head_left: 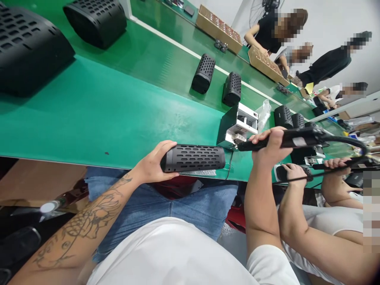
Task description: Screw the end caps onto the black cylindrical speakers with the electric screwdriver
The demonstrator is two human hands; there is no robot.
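My left hand [156, 161] grips one end of a black speaker housing [196, 157] with slotted sides. The housing lies sideways at the near edge of the green bench, over a bit of bubble wrap [202, 172]. My right hand [272, 147] is wrapped round a black electric screwdriver [303, 137], with a cable leaving its rear end. Its tip points left and reaches the front of a small screw feeder [237, 124], a black and silver box. Whether the tip touches a screw there is too small to tell.
Black speaker housings stand on the green belt [169, 67], among them one at upper left [97, 23] and one near the middle [204, 74]. Close on my right, a co-worker's hand [295, 174] is on another housing. Several people work beyond the belt beside cardboard trays [219, 29].
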